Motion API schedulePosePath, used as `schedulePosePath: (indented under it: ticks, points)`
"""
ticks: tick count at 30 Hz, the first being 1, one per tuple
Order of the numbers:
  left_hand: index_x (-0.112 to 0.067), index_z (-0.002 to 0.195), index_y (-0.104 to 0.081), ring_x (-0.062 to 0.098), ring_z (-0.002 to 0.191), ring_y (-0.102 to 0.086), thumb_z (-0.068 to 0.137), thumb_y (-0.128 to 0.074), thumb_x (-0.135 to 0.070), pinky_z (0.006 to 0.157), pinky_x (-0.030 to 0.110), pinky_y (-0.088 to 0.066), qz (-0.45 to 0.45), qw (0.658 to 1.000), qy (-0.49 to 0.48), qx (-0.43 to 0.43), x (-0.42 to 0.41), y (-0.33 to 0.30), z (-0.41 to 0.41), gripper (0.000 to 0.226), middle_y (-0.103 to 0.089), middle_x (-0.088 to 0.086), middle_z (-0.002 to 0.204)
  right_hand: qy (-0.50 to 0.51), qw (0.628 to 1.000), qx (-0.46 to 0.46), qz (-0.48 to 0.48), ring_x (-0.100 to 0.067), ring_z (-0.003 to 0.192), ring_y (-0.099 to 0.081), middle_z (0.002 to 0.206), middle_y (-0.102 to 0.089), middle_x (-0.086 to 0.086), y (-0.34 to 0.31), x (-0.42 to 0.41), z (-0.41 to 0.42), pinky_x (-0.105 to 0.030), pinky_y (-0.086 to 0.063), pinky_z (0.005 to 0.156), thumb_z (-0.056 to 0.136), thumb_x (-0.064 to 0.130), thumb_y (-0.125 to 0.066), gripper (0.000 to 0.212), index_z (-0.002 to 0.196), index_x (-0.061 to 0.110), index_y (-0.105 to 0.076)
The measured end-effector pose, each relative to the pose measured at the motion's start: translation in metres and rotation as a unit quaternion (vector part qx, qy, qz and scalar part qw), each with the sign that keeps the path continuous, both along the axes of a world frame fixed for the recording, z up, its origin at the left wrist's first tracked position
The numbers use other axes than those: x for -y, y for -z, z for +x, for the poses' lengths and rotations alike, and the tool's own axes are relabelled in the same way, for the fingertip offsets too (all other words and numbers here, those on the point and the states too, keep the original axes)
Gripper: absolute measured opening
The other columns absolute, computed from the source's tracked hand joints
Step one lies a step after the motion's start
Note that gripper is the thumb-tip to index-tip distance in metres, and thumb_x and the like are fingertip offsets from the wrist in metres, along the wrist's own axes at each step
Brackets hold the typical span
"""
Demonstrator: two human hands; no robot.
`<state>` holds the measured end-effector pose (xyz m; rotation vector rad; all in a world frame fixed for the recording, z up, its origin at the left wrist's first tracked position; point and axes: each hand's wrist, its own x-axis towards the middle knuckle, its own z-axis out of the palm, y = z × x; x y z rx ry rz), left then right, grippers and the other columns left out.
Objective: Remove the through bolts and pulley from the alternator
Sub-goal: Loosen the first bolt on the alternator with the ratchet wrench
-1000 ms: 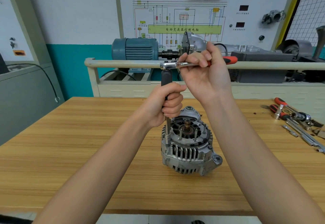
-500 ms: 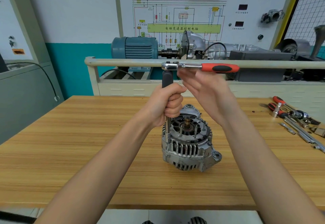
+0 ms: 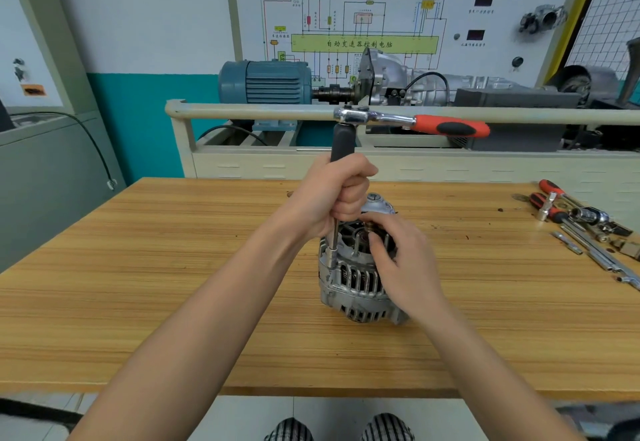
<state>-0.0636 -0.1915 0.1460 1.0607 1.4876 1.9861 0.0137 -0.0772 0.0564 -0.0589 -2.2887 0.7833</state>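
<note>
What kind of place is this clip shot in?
Likely an automotive training workshop: a wiring-diagram board on the wall, a blue motor coupled to a gearbox on a rig, and an alternator on a wooden bench.
</note>
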Motion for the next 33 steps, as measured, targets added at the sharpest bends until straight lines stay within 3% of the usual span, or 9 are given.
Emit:
schedulePosePath:
  ticks: [9,15,19,23,25,27,29,31,33]
  points:
    - [-0.024,0.048,-0.022,0.001,0.028,-0.021,0.072,-0.057,-0.017,0.035,0.008,-0.020,0.000,0.989,0.149,0.003,0.002,0.002,-0.005,0.043,-0.028,-0.012,0.035,-0.017,0.999,-0.036,-0.028,-0.006,0.100,-0.057,0.104,-0.058,0.023,0.003,-0.007,-0.005,-0.039,-0.048,0.092,0.080,0.014,-0.048,0.043,0.117,0.021,-0.067]
    - [-0.023,0.047,-0.025,0.004,0.029,-0.020,0.083,-0.048,-0.008,0.035,0.011,-0.021,0.041,0.994,0.102,0.009,-0.002,0.006,0.005,0.046,-0.026,-0.010,0.036,-0.067,0.996,-0.034,-0.054,-0.008,0.103,-0.061,0.104,-0.063,0.023,-0.001,-0.020,-0.009,-0.038,-0.049,0.094,0.076,0.009,-0.048,0.044,0.113,0.018,-0.071]
    - [-0.019,0.048,-0.034,0.009,0.034,-0.026,0.086,-0.054,-0.011,0.043,0.020,-0.028,0.011,0.996,0.083,-0.040,-0.009,0.001,0.016,0.043,-0.029,-0.007,0.039,-0.107,0.992,-0.004,-0.071,-0.017,0.103,-0.064,0.107,-0.071,0.002,-0.004,-0.034,-0.014,-0.045,-0.049,0.093,0.075,0.009,-0.049,0.042,0.110,0.013,-0.072]
    - [-0.014,0.049,-0.045,0.020,0.049,-0.051,0.080,-0.058,-0.014,0.060,0.028,-0.047,-0.017,0.996,0.059,-0.071,-0.014,-0.009,0.020,0.034,-0.041,0.000,0.044,-0.113,0.991,-0.010,-0.072,-0.019,0.077,-0.064,0.090,-0.067,0.022,-0.006,-0.040,-0.017,-0.034,-0.051,0.074,0.074,0.010,-0.050,0.049,0.099,0.051,-0.063]
    - [-0.009,0.056,-0.048,0.022,0.056,-0.058,0.077,-0.059,-0.009,0.060,0.029,-0.048,-0.012,0.995,0.059,-0.076,-0.015,-0.015,0.020,0.024,-0.045,0.003,0.049,-0.120,0.990,-0.005,-0.073,-0.016,0.069,-0.060,0.085,-0.066,0.026,-0.005,-0.042,-0.018,-0.029,-0.046,0.065,0.074,0.011,-0.050,0.049,0.100,0.050,-0.063]
    - [-0.008,0.064,-0.046,0.018,0.048,-0.051,0.079,-0.059,-0.008,0.051,0.028,-0.039,-0.014,0.993,0.063,-0.096,-0.018,-0.021,0.021,0.020,-0.044,0.000,0.049,-0.134,0.988,0.011,-0.076,-0.005,0.078,-0.060,0.094,-0.069,0.014,-0.003,-0.045,-0.021,-0.024,-0.045,0.072,0.076,0.008,-0.051,0.043,0.107,0.031,-0.070]
    - [-0.010,0.064,-0.042,0.012,0.038,-0.034,0.081,-0.060,-0.012,0.043,0.024,-0.026,-0.018,0.993,0.064,-0.096,-0.022,-0.023,0.024,0.026,-0.037,-0.003,0.046,-0.144,0.986,0.048,-0.074,-0.003,0.095,-0.058,0.109,-0.067,0.001,-0.005,-0.050,-0.021,-0.031,-0.045,0.086,0.082,0.002,-0.055,0.038,0.114,0.019,-0.069]
    - [-0.013,0.056,-0.040,0.009,0.033,-0.023,0.084,-0.062,-0.016,0.037,0.018,-0.020,-0.010,0.996,0.039,-0.075,-0.025,-0.021,0.025,0.035,-0.029,-0.005,0.043,-0.195,0.971,0.102,-0.088,-0.007,0.119,-0.050,0.129,-0.058,0.003,-0.013,-0.057,-0.015,-0.035,-0.040,0.103,0.086,0.011,-0.061,0.037,0.119,0.028,-0.062]
    - [-0.017,0.051,-0.041,0.007,0.030,-0.020,0.090,-0.060,-0.013,0.034,0.014,-0.019,0.016,0.999,0.003,-0.048,-0.024,-0.019,0.023,0.044,-0.027,-0.007,0.040,-0.270,0.948,0.079,-0.152,-0.006,0.133,-0.042,0.141,-0.050,0.011,-0.032,-0.060,-0.005,-0.031,-0.032,0.112,0.080,0.033,-0.064,0.050,0.129,0.033,-0.052]
